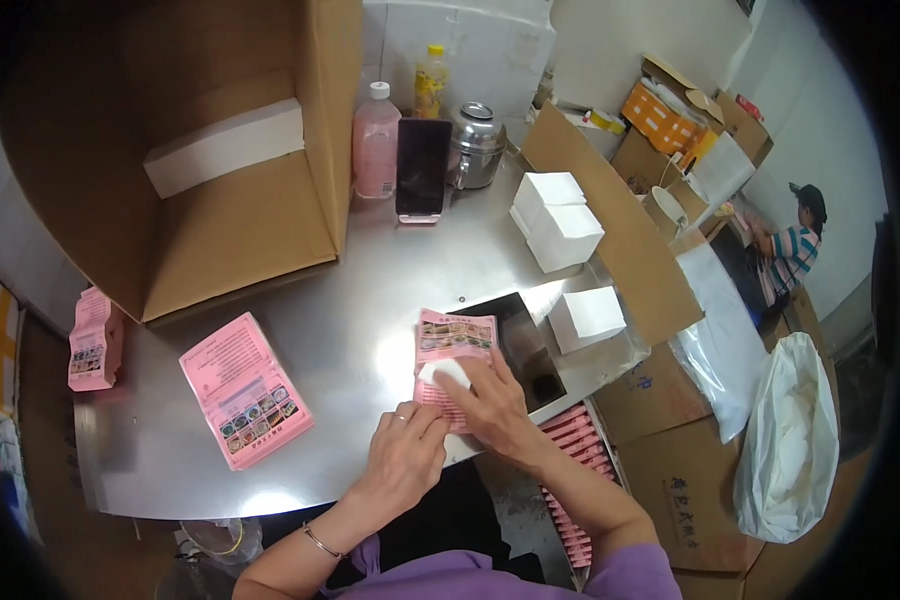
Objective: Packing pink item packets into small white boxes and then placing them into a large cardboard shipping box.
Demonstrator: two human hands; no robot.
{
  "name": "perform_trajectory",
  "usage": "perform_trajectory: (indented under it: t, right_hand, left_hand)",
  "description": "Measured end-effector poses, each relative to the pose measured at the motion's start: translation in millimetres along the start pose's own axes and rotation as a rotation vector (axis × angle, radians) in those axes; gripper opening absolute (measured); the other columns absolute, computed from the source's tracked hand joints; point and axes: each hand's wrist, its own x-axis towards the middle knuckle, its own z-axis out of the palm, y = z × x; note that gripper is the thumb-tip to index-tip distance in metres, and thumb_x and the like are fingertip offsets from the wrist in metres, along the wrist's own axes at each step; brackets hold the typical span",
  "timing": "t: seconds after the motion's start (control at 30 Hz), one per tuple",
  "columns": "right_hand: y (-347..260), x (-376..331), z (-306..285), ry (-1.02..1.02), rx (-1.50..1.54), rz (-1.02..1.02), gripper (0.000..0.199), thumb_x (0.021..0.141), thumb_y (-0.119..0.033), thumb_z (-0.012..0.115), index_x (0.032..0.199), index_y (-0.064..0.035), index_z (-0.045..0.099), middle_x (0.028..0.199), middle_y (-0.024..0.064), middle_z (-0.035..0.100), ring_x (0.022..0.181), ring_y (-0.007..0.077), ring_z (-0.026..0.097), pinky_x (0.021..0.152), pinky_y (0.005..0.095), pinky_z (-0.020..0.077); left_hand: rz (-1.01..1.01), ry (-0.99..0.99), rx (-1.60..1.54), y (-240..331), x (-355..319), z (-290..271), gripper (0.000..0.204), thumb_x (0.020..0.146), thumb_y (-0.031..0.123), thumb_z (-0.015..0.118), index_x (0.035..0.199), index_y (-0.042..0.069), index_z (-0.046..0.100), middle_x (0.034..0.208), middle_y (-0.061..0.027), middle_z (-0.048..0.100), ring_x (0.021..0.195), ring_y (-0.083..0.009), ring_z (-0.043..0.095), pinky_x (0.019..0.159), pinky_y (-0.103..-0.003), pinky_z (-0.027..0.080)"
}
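Note:
A pink printed sheet (455, 337) lies at the near edge of the metal table, with a small white folded paper (444, 374) on it. My right hand (497, 408) rests over the sheet's right side, its thumb against the white paper and its fingers along the sheet's edge. At the near left corner my left hand (407, 450) has its fingers closed on the pink sheet; the fingertips are partly hidden. Left of my hands sits a stack of pink printed sheets (245, 390). A dark open tray (535, 365) is just right of the sheet.
A large cardboard box (240, 245) stands open at the left, with a white block (230, 148) inside. White paper stacks (560, 225) stand at the right. A phone (423, 170) and bottles are at the back. Below the right edge, a box holds pink packets (575, 440). Another person (795, 250) sits far right.

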Motion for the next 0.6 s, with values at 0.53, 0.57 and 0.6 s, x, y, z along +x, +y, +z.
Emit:
perform_trajectory:
  t: [0.53,0.57,0.6]
  right_hand:
    - [57,-11,16,-0.358,0.061,0.683,0.019,0.094,-0.014,0.053,0.092,-0.002,0.067,0.08,0.0228,0.067,0.078,0.0436,0.065,0.071,0.0517,0.051]
    - [59,-18,5,-0.492,-0.008,0.643,0.017,0.093,-0.013,0.055,0.095,-0.0034,0.068,0.077,0.0213,0.067,0.077,0.0423,0.066,0.07,0.05,0.0517]
    - [56,-22,-12,-0.63,-0.072,0.588,0.016,0.092,-0.012,0.057,0.098,-0.0048,0.07,0.074,0.0198,0.067,0.076,0.0411,0.067,0.069,0.0483,0.0524]
  left_hand:
    - [0.056,-0.105,-0.321,13,-12,-36,0.018,0.078,0.003,0.071,0.096,0.003,0.07,0.097,-0.0112,0.066,0.09,-0.0307,0.065,0.079,-0.038,0.053]
    - [0.057,-0.023,-0.235,9,-12,-46,0.02,0.077,0.001,0.069,0.097,0.004,0.069,0.097,-0.0115,0.066,0.093,-0.0319,0.064,0.08,-0.039,0.052]
    - [0.006,0.035,-0.124,2,-18,-60,0.025,0.075,-0.001,0.067,0.099,0.004,0.069,0.103,-0.0134,0.064,0.095,-0.0328,0.063,0.084,-0.042,0.051]
